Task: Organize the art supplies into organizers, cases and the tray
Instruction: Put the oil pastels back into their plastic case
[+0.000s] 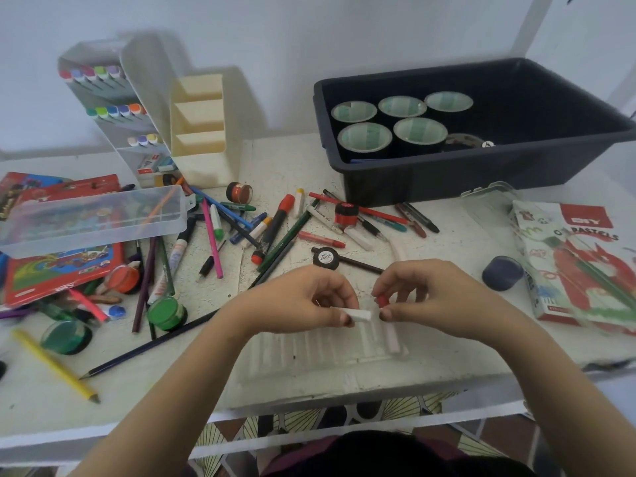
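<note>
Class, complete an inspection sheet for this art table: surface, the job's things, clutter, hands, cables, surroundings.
Surface: white table, scuffed and speckled.
Job's things: ridged tray nearest the person, pale stick lying at its right end; black bin holding tape rolls; marker organizer partly filled; cream organizer; clear case.
Clutter: loose pens and pencils, green paint pot, oil pastels box at right.
Hands: left hand pinches a white stick; right hand pinches a small red piece, both above the tray.
Cables: nothing seen.
Surroundings: white wall behind.
</note>
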